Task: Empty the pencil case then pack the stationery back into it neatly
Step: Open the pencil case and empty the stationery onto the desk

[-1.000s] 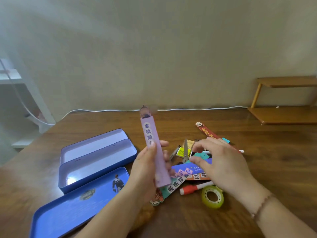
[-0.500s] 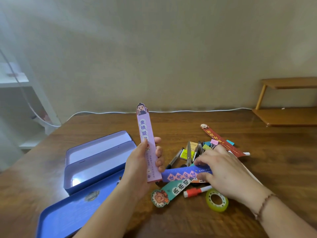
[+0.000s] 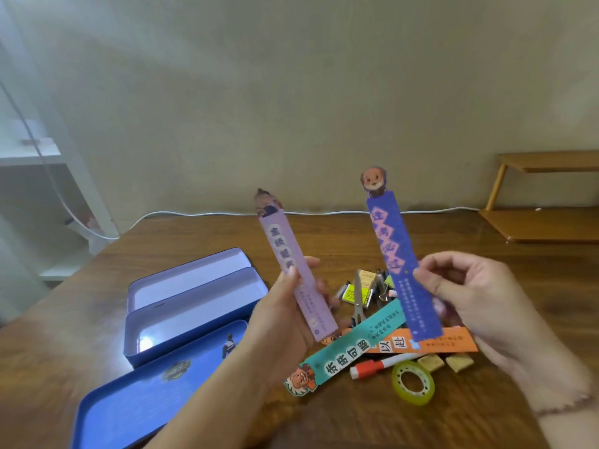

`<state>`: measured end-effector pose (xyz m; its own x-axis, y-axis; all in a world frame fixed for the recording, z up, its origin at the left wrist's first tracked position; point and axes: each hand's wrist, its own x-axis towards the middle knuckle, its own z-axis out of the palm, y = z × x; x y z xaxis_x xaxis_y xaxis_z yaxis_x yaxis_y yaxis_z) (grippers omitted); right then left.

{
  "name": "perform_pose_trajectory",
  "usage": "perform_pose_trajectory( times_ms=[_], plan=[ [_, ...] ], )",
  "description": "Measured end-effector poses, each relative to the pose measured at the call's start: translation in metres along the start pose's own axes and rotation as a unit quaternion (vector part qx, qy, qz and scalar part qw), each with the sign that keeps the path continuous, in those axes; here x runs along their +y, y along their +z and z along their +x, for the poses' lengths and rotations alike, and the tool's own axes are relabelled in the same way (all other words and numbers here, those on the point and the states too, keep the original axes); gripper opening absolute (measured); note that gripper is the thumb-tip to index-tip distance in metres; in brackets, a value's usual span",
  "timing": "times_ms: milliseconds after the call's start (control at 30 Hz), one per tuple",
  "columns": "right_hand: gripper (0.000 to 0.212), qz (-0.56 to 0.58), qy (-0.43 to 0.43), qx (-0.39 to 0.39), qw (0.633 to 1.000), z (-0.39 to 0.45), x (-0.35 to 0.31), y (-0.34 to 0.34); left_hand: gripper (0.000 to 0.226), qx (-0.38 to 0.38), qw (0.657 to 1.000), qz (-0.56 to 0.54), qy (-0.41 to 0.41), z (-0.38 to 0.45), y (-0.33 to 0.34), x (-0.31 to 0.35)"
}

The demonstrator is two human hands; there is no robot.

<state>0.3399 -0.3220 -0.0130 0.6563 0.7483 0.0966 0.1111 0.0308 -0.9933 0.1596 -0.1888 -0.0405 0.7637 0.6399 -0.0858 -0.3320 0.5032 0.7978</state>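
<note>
My left hand (image 3: 285,314) grips a pale purple bookmark (image 3: 293,270) upright above the table. My right hand (image 3: 470,299) pinches a dark blue bookmark (image 3: 400,254) and holds it up, tilted slightly left. Below them lies a stationery pile: a teal bookmark (image 3: 350,346), an orange bookmark (image 3: 437,341), a red-capped marker (image 3: 379,367), a yellow-green tape roll (image 3: 413,385), scissors (image 3: 358,296) and two small erasers (image 3: 444,362). The blue tin pencil case stands in parts at the left: a tray (image 3: 181,277), a deeper body (image 3: 194,315) and the lid (image 3: 136,403).
A wooden desk shelf (image 3: 544,222) stands at the back right of the table. A white cable (image 3: 210,213) runs along the table's far edge by the wall. White shelving (image 3: 39,150) stands off the table at the left.
My right hand has lifted the dark blue bookmark off the pile and raised it upright. My left hand still holds the pale purple bookmark, tilted a little more.
</note>
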Motion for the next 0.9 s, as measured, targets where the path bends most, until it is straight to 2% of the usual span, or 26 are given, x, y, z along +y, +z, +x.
perform_pose_trajectory(
  times_ms=[33,100,200,267,367,500,567,633,767,900],
  plan=[
    [0.003,0.027,0.003,-0.024,0.999,-0.004,0.001,0.008,0.034,-0.019,0.999,0.019,-0.018,-0.004,0.004,-0.004],
    [0.01,-0.003,-0.016,-0.054,0.998,-0.012,0.007,0.028,0.035,-0.058,0.996,0.021,-0.06,-0.006,0.011,-0.014],
    [0.007,-0.055,-0.045,-0.047,0.996,-0.019,0.013,0.049,0.037,-0.105,0.988,0.036,-0.105,-0.009,0.014,-0.02],
    [0.007,-0.123,-0.075,-0.038,0.989,-0.022,0.018,0.054,0.035,-0.104,0.984,0.051,-0.136,-0.011,0.012,-0.017],
    [0.012,-0.277,-0.168,-0.03,0.946,-0.019,0.021,0.051,0.035,-0.11,0.982,0.074,-0.137,-0.013,0.007,-0.01],
    [0.007,-0.387,-0.267,-0.042,0.882,0.0,0.027,0.03,0.037,-0.078,0.985,0.068,-0.138,-0.006,-0.002,0.001],
    [0.02,-0.485,-0.255,-0.071,0.833,0.006,0.033,0.025,0.037,-0.1,0.985,0.03,-0.141,-0.007,-0.006,0.009],
    [0.029,-0.545,-0.211,-0.112,0.804,0.009,0.036,0.025,0.039,-0.121,0.983,0.008,-0.135,-0.007,-0.011,0.013],
    [0.032,-0.567,-0.186,-0.159,0.787,0.013,0.038,0.027,0.046,-0.092,0.989,0.023,-0.109,-0.004,-0.017,0.014],
    [0.019,-0.559,-0.196,-0.141,0.794,0.012,0.039,0.028,0.039,-0.04,0.996,0.024,-0.071,-0.001,-0.018,0.018]
  ],
)
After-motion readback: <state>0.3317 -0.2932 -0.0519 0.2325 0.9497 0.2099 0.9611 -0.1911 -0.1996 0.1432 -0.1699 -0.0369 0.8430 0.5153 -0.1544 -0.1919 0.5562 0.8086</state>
